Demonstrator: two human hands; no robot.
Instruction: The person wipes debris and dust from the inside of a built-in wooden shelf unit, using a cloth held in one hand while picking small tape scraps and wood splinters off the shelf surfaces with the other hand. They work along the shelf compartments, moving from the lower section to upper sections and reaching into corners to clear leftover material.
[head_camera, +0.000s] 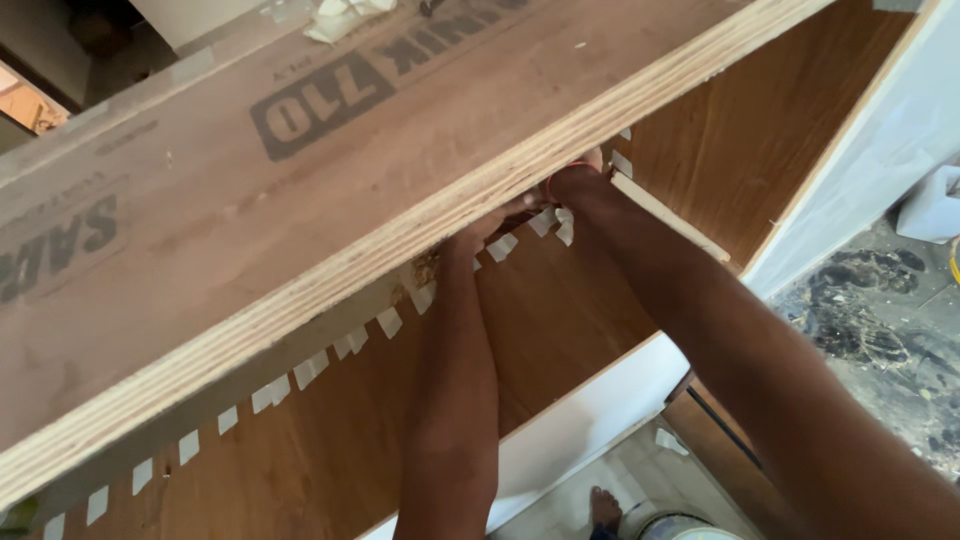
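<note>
A thick plywood board (300, 170) with printed marks lies across the top of a brown laminate cabinet panel (560, 300). Both my arms reach up under its layered edge. My left hand (492, 226) touches the joint where short white tape pieces (390, 322) run in a row along the underside. My right hand (578, 180), with a red thread at the wrist, is mostly hidden behind the board's edge. It sits next to a thin pale wood strip (668, 214). The fingers of both hands are largely hidden.
A white cabinet edge (590, 415) runs below my arms, and a white side panel (880, 150) stands at the right. A stained floor (880, 320), a white container (930, 205), a bucket (675, 525) and a foot (603, 505) are below.
</note>
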